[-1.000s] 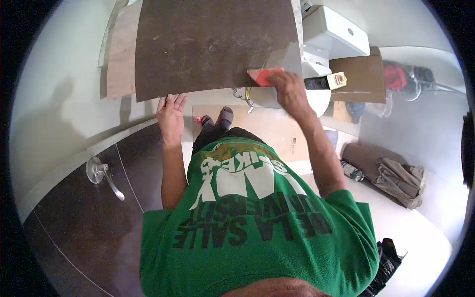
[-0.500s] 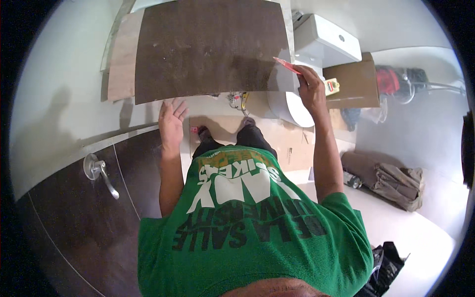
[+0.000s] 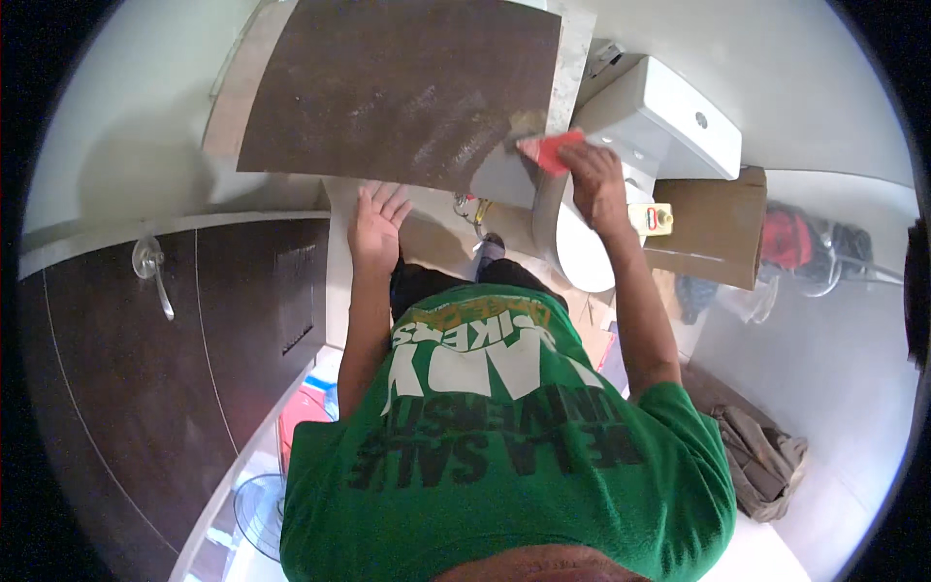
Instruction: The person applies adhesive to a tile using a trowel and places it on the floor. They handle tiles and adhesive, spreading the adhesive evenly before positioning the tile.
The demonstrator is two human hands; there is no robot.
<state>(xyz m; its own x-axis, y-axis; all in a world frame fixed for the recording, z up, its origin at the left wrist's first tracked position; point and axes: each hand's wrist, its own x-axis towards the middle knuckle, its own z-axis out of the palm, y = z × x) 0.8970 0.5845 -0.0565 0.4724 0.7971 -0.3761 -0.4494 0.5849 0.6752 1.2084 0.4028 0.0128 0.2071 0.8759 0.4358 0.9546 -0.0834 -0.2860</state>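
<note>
Beyond the right hand point(image 3: 596, 184) and to its right is a white toilet tank point(image 3: 669, 121); farther right, a cardboard box point(image 3: 713, 223), then a red-and-dark bundle point(image 3: 787, 238). Brown fabric point(image 3: 761, 466) lies lower right. Left of the left hand point(image 3: 378, 231): a dark door point(image 3: 97, 335) with a metal lever handle point(image 3: 159, 281).

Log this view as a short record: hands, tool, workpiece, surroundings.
left hand: open, fingers spread, at the sheet's near edge; contact unclear
right hand: gripping the scraper
scraper: red, at the sheet's right edge; contact unclear
sheet: dark brown, whitish smears, grey patch at near right corner
right side: white toilet, cardboard box, yellow container by the right wrist
left side: dark door with metal handle
</note>
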